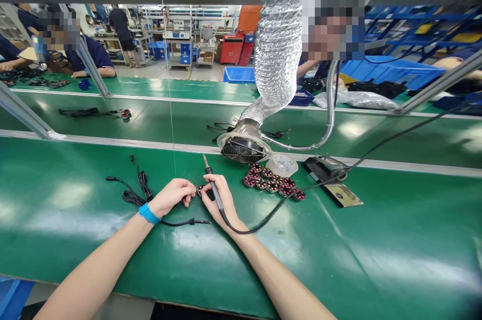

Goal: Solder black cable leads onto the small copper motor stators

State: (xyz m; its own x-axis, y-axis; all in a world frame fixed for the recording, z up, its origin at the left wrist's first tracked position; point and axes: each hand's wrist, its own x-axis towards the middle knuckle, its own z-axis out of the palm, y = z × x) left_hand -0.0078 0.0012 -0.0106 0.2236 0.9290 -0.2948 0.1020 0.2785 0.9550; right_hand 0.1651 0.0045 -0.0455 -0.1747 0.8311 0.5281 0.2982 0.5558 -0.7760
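Note:
My right hand (225, 205) holds a soldering iron (215, 190) between thumb and forefinger, its tip pointing up and away from me. The fingertips of that hand also touch a small round wound coil part (201, 190). My left hand (172, 196), with a blue wristband (149, 213), is closed in a pinch at the left side of this coil part. What sits between its fingertips is too small to make out. Black coiled cables (141, 190) lie left of my left hand, and a cable end (193, 222) reaches out below it.
Several similar coils (273, 181) stand beside a translucent tape roll (281, 165). A soldering iron stand (331, 179) is farther right. A fan hood (244, 144) on a silver duct (280, 43) hangs ahead. The iron's cord (301, 189) crosses rightward. People sit across the green bench (395, 249).

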